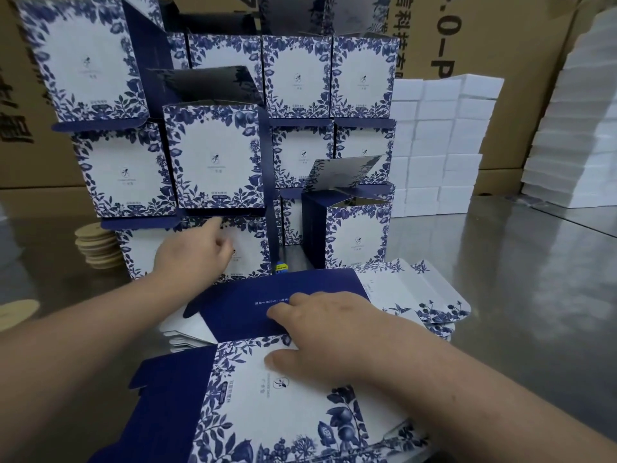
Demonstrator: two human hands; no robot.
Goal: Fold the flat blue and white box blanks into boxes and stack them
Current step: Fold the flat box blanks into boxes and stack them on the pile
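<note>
Several folded blue and white floral boxes stand stacked in rows at the back of the steel table, some with navy flaps sticking out. My left hand reaches to the bottom-left box of that stack, its fingertips touching the box's front just under a navy flap. A pile of flat blanks lies in front of me, and more blanks fan out to the right. My right hand rests flat on the top blank, fingers on its navy panel, thumb on the white panel.
White foam blocks are piled right of the boxes, with another white stack at the far right. Brown cartons form the backdrop. A stack of round wooden discs sits left of the boxes. A small blue and yellow item lies between them.
</note>
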